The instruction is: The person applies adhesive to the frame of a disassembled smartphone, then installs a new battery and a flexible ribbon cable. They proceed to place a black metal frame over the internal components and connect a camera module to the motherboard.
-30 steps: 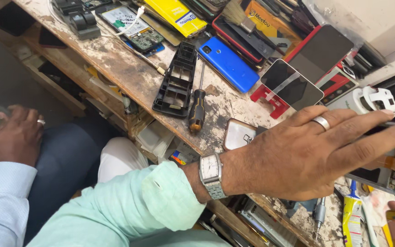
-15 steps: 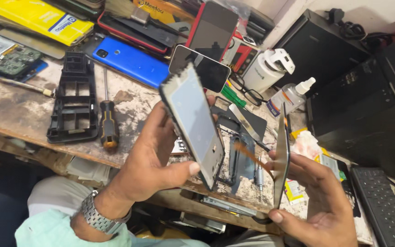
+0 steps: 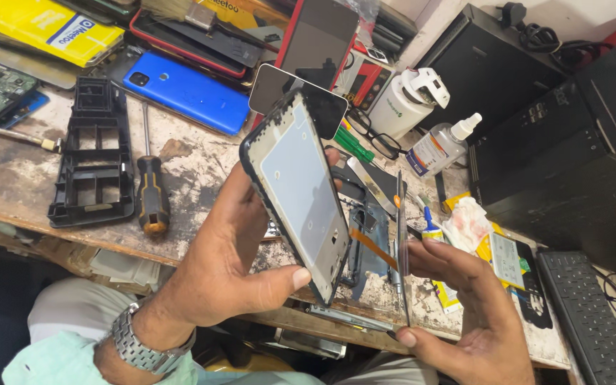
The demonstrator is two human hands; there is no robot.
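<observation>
A phone frame (image 3: 299, 196) is held at centre frame in the left hand (image 3: 229, 264), its long axis running from upper left down to lower right, with the pale inner face turned toward the camera. The frame is gripped by its edges: the thumb (image 3: 279, 281) is pressed at the lower end and the fingers are wrapped behind the far long edge. Just to its right, a thin display panel (image 3: 401, 249) is held edge-on and nearly upright in the right hand (image 3: 465, 314), pinched between the fingers at the top and the thumb at the lower end. The two parts are joined by an orange ribbon cable (image 3: 373, 247) that crosses the narrow gap between them, so the panel lies on the right side of the frame, almost parallel to it and slightly apart. Both are held above the front edge of the stained worktop (image 3: 8, 178). At the left of the frame a black plastic tray (image 3: 94, 160) and a screwdriver (image 3: 152, 196) lie side by side; a blue phone (image 3: 187, 93) lies at upper left.
</observation>
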